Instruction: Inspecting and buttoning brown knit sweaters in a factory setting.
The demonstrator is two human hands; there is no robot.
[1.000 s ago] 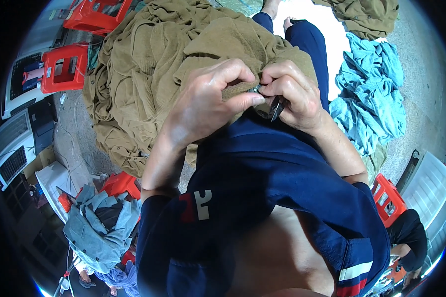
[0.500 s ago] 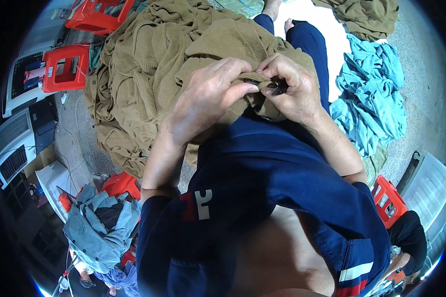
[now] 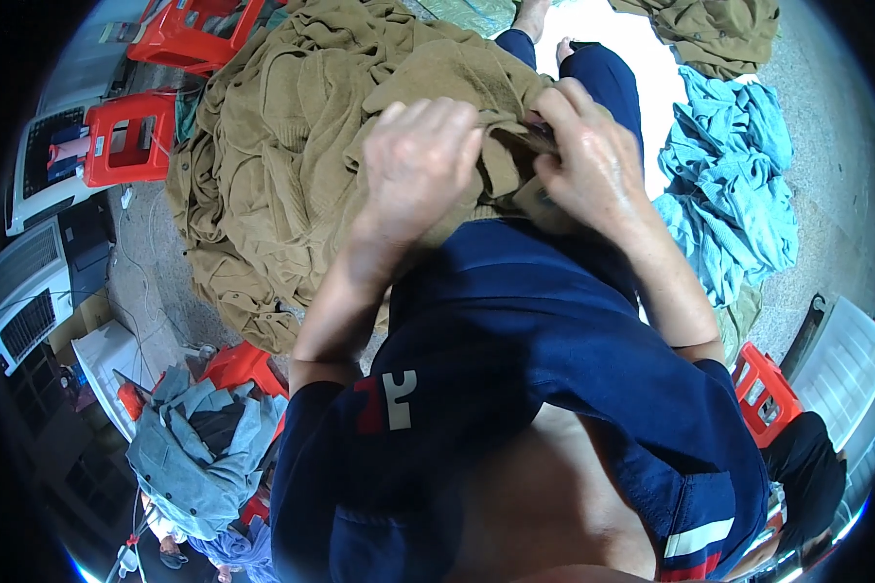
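Olive-brown knitted garment (image 3: 457, 78) gathered over the lap, pinched at a bunched fold between both hands. Left hand (image 3: 420, 160) curled nearly closed, knuckles up, fingers (image 3: 457, 121) tucked into the knit and gripping it from the left side. Right hand (image 3: 593, 160) likewise clenched on the same fold — fingertips buried in the cloth, a small dark item partly seen under the palm, too hidden to identify. Hands set just beside each other, only the fold between them.

Beyond the held piece, large heap of matching olive-brown knitwear (image 3: 262, 194) spread over the grey floor on the left. Dark blue short-sleeved top (image 3: 515, 350) and dark blue trousers (image 3: 603, 73) worn by the person, bare feet near the upper edge. Pile of turquoise cloth (image 3: 739, 194) on the right, near the right forearm. Red plastic stools (image 3: 131, 136) at upper left, another red stool (image 3: 768, 389) at lower right — well apart from the hands. Grey-blue crumpled garments (image 3: 199, 447) at lower left.
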